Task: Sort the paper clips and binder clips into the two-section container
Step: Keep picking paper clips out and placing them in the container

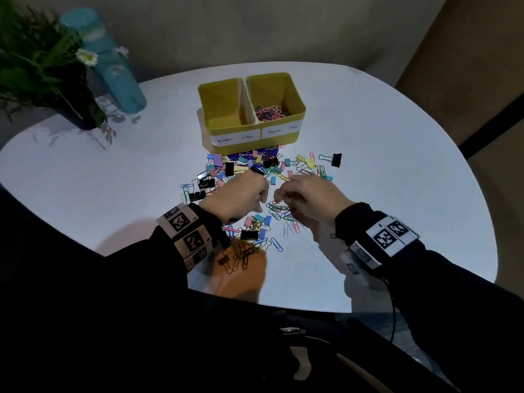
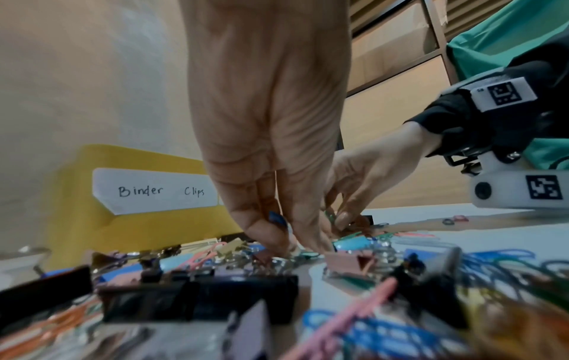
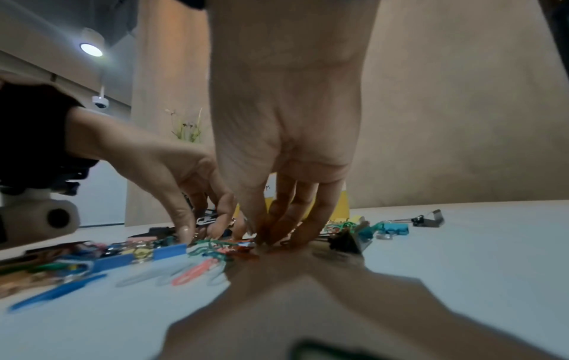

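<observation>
The yellow two-section container (image 1: 297,99) stands at the table's middle back. Its left section (image 1: 224,112), labelled "Binder Clips" (image 2: 160,191), looks empty. The right one holds coloured paper clips (image 1: 270,112). In front lies a mixed pile of binder clips (image 1: 226,168) and paper clips (image 1: 279,208). My left hand (image 1: 262,195) reaches down into the pile with curled fingers, a small blue binder clip (image 2: 277,218) pinched between them. Just to its right, my right hand (image 1: 279,198) pinches paper clips (image 3: 221,246) with gathered fingertips (image 3: 295,233) on the table.
A teal bottle (image 1: 113,66) and a potted plant (image 1: 42,69) stand at the back left. A stray black binder clip (image 1: 336,159) lies right of the pile. More clips (image 1: 246,251) lie between my wrists. The white table (image 1: 397,194) ends close to my body.
</observation>
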`<move>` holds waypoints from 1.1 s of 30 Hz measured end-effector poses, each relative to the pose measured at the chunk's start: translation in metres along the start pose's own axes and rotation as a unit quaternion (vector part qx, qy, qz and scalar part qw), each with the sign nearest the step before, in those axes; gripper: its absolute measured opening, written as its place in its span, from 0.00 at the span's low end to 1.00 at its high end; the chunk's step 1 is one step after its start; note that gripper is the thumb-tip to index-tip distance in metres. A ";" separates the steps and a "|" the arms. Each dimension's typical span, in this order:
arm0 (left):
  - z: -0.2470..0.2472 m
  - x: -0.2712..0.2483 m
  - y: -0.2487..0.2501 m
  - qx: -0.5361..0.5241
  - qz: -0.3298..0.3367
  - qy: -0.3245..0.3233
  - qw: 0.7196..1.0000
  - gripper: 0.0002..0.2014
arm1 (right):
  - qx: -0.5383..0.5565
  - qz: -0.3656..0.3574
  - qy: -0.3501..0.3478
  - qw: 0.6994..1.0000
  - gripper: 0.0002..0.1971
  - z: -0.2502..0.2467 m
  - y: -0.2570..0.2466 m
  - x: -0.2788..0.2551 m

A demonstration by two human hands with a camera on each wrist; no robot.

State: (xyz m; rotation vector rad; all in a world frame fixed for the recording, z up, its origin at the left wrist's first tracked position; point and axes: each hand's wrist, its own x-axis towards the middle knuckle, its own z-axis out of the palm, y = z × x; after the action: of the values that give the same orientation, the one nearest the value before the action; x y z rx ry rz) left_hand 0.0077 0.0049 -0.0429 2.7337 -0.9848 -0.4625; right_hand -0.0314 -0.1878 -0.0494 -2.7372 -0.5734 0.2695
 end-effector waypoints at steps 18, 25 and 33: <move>0.003 0.014 0.013 -0.061 0.013 -0.028 0.998 0.08 | 0.069 0.030 0.015 0.997 0.10 0.011 0.008 -0.012; -0.008 0.012 0.000 -0.142 0.011 -0.072 0.987 0.06 | 0.110 0.046 0.006 0.993 0.03 0.002 0.009 -0.009; -0.041 -0.005 -0.009 -0.299 0.001 0.023 0.954 0.09 | 0.324 0.106 0.059 0.938 0.14 -0.034 0.007 -0.014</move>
State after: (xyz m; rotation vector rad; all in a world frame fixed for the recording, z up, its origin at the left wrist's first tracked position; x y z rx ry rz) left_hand 0.0239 0.0187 -0.0066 2.1855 -0.6893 -0.5808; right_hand -0.0332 -0.2090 -0.0189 -2.1458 -0.1153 0.2803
